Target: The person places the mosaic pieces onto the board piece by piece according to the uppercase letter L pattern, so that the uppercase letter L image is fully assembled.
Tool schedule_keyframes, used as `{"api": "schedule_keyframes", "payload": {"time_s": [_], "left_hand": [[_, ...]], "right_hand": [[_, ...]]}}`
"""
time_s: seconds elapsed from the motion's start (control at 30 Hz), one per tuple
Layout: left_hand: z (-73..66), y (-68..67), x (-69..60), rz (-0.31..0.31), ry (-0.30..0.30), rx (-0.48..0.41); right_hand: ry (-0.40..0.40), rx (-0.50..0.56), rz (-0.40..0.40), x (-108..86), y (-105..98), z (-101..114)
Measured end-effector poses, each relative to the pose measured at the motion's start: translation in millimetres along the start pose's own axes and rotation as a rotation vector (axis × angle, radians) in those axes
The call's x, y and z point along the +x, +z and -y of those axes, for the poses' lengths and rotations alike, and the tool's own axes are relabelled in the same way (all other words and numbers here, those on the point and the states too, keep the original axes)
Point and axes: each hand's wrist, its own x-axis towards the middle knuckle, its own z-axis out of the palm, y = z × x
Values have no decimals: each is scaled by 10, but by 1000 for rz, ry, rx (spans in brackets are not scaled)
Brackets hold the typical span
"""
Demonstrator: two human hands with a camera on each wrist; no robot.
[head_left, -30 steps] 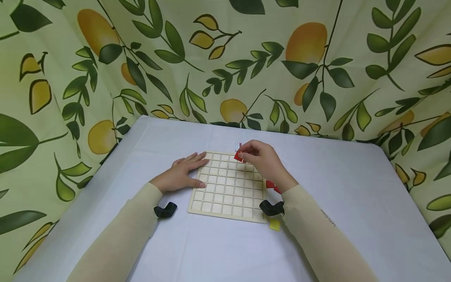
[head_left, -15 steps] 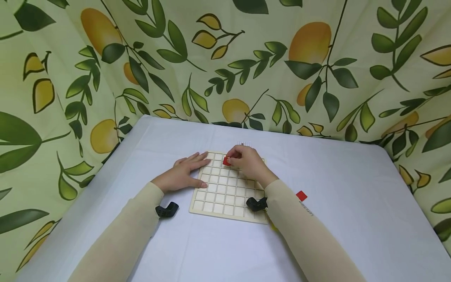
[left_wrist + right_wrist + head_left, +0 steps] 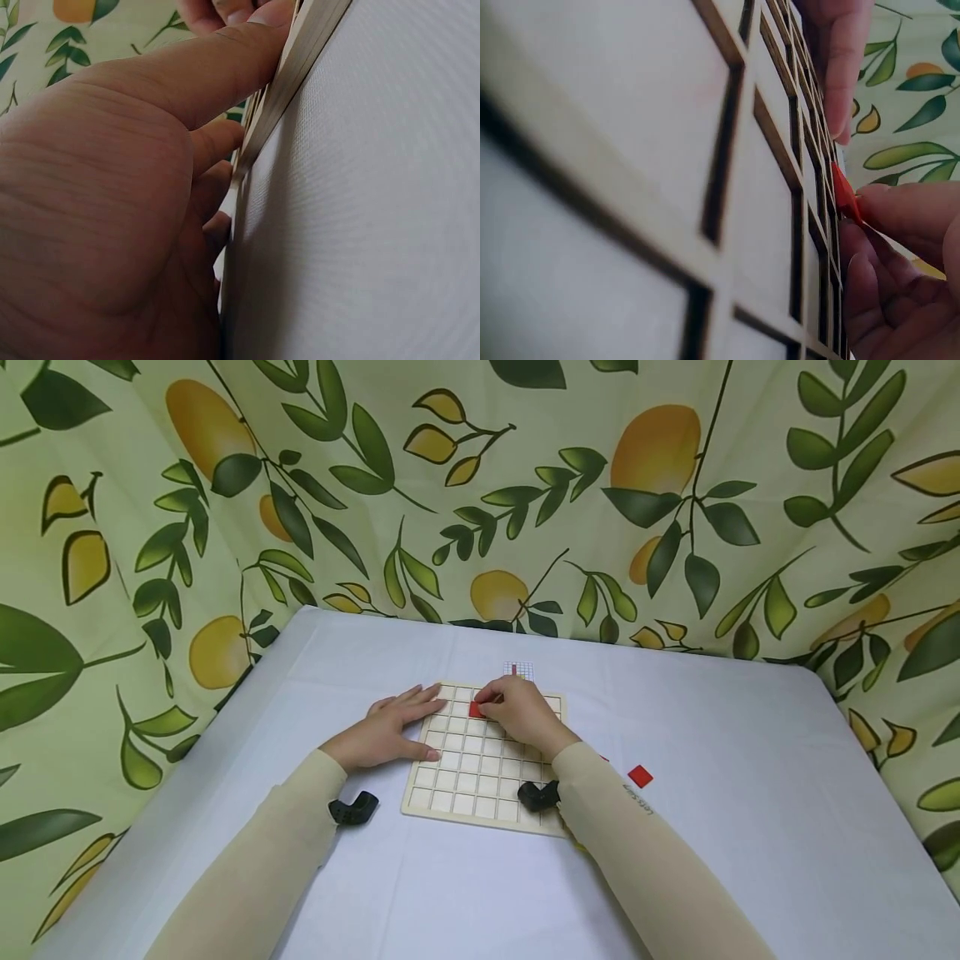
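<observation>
A wooden grid board [image 3: 480,784] with square recesses lies on the white-covered table. My left hand [image 3: 390,727] rests on its left edge, thumb and fingers spread. In the left wrist view the thumb [image 3: 217,64] lies over the board's wooden edge [image 3: 277,97]. My right hand [image 3: 521,710] pinches a red square tile [image 3: 476,710] at a cell in the board's upper left part. The right wrist view has that red tile [image 3: 845,195] tilted against the grid, held between thumb and fingertips.
Another red tile [image 3: 640,776] lies on the table right of my right sleeve. A small printed grid card [image 3: 518,669] is behind the board. Part of a yellow piece [image 3: 579,845] shows beside the right sleeve. A patterned curtain [image 3: 450,510] hangs behind the table.
My right hand has moved left and slightly nearer with the red tile, from the board's far edge to a cell. My left hand has stayed in place.
</observation>
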Motion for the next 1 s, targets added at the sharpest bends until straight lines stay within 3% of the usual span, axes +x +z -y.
{"api": "schedule_keyframes", "payload": {"time_s": [0.2,0.57,0.8,1.0], "left_hand": [[6,0,0,-6,7,1],[-2,6,-1,5,-14,11],[14,15,-13,-6,-5,-2],[22,20,1,-11,7,13]], "right_hand": [[-1,42,2,-27,-36,12],[35,422,41,-227,-415,44],[-31,462,34,-426,-698,24],[-64,500,10,-649,-904,-124]]}}
